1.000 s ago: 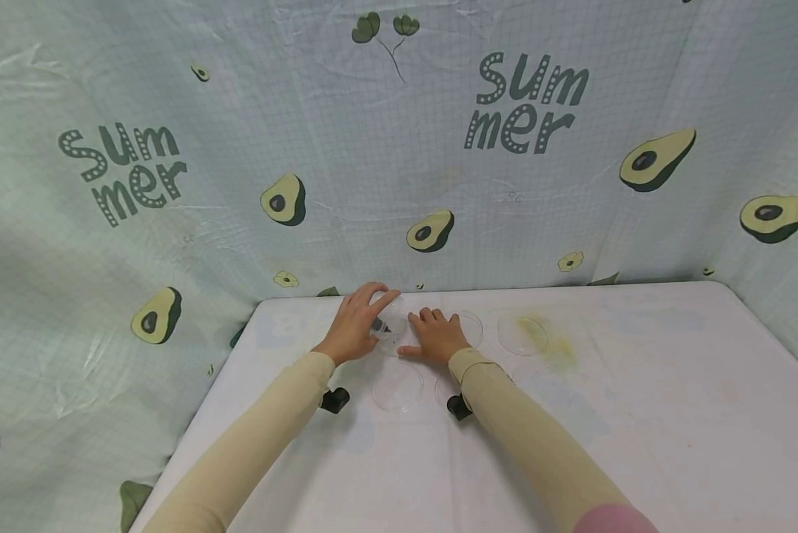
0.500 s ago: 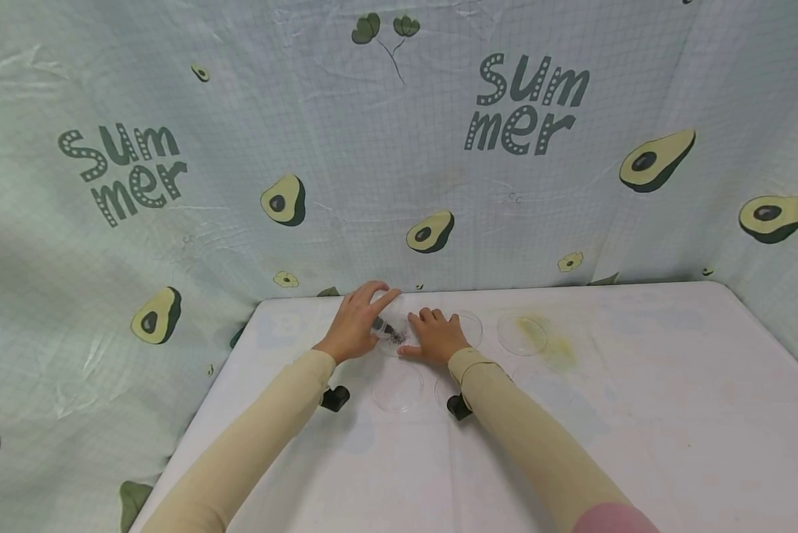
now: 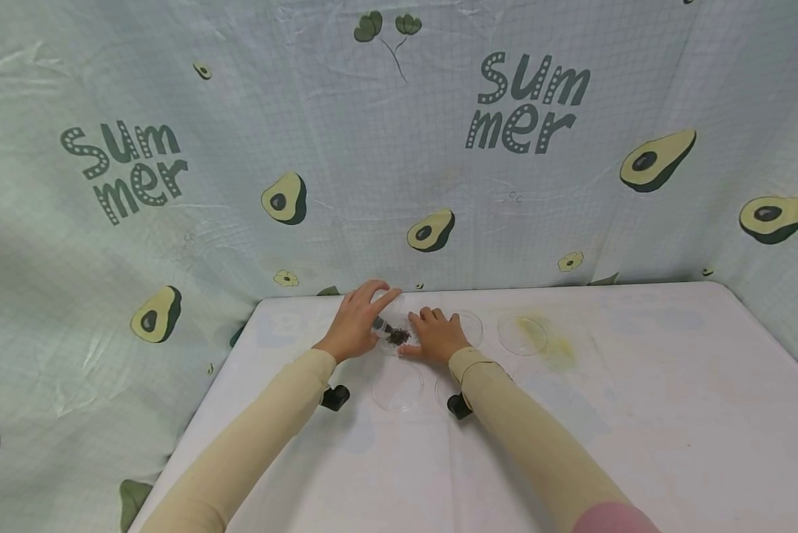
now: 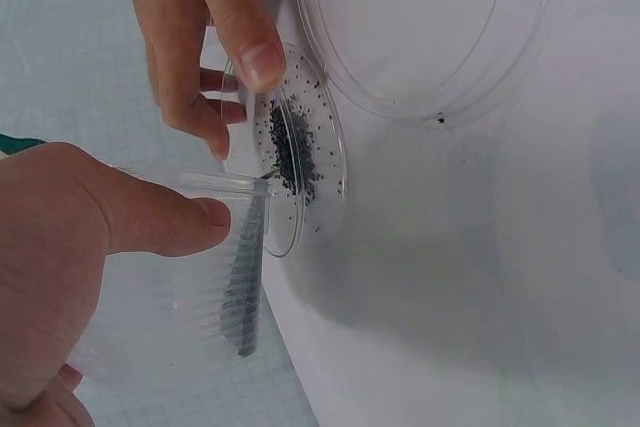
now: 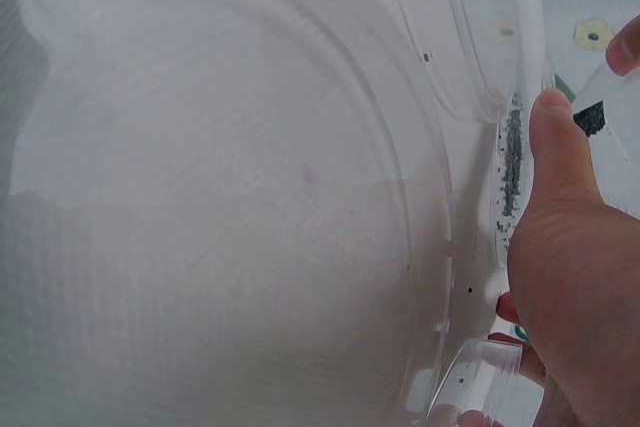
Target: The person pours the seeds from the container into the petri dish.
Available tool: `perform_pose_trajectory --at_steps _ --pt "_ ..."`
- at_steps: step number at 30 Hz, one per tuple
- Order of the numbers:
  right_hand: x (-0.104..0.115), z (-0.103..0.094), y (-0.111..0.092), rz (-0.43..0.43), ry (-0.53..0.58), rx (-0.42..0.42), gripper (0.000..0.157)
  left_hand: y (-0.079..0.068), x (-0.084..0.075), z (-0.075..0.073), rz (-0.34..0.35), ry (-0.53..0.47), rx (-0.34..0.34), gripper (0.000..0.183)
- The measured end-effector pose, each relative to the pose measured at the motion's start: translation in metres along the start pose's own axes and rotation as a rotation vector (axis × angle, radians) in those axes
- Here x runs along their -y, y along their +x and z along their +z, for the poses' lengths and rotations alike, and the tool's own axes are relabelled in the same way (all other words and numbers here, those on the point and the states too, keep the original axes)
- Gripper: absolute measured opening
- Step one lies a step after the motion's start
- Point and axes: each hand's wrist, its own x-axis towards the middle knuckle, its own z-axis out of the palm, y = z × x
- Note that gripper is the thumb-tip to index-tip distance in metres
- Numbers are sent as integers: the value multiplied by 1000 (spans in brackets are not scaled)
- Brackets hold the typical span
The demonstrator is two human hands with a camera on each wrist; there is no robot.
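My left hand [image 3: 354, 326] grips a clear plastic cup [image 4: 180, 287], tipped on its side with its rim over a round petri dish [image 4: 334, 187]. Black grains lie along the cup's inner wall. More of these small grains [image 3: 397, 337] sit heaped and scattered in the dish, which stands at the back of the table. My right hand [image 3: 439, 339] holds that dish at its rim, thumb on the near side and fingertips on the far side. In the right wrist view, the right thumb [image 5: 560, 137] is beside the grains.
Several other clear dishes stand close by: one in front [image 3: 399, 389], one partly behind the right hand [image 3: 472, 329], one farther right [image 3: 522, 337]. A yellow stain [image 3: 562, 348] marks the white tabletop [image 3: 639, 407]. A printed curtain [image 3: 346, 148] hangs behind the table.
Black grains have run from the cup into the dish, where a few specks have grown into a dark heap. Both hands have stayed nearly still.
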Motion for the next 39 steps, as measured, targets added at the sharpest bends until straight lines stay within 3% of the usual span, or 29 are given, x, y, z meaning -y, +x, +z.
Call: perform_pose_trajectory --at_steps 26,39 --pt "2 -4 -4 -2 -8 -6 79 0 0 0 21 9 -4 86" --pt "2 -3 -4 -1 6 -8 81 0 3 2 -27 -29 0 89"
